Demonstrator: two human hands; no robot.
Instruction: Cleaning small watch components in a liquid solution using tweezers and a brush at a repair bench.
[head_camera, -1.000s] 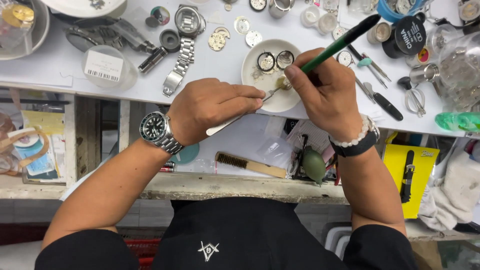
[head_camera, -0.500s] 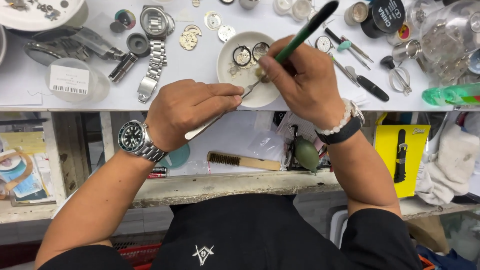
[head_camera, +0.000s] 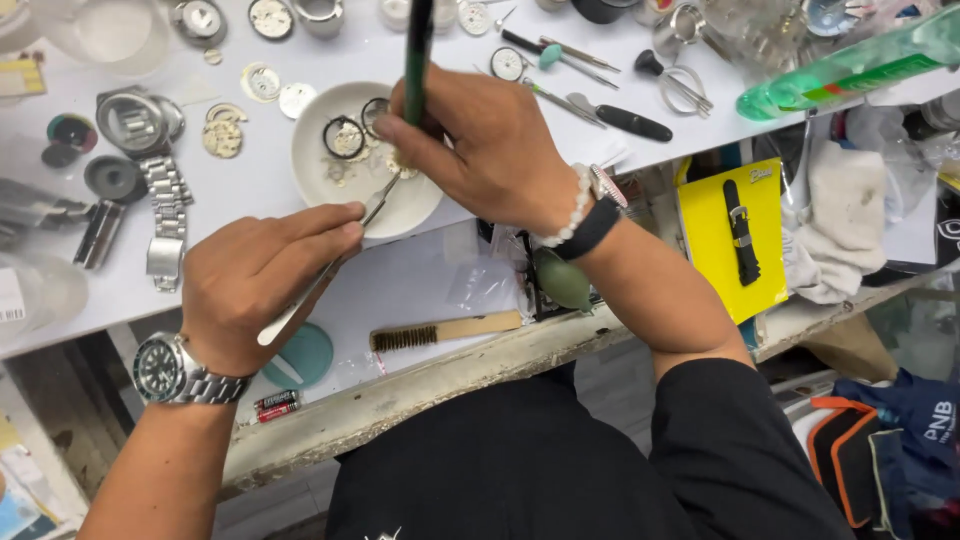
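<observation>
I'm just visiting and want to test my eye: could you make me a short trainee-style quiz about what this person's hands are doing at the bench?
1. True or false: the left hand holds metal tweezers.
2. What does the right hand grip? A) green-handled tool B) wooden brush C) black strap
3. Fill in: the tweezer tips reach over the white ____.

Key:
1. True.
2. A.
3. Dish, which holds small watch parts.
</observation>
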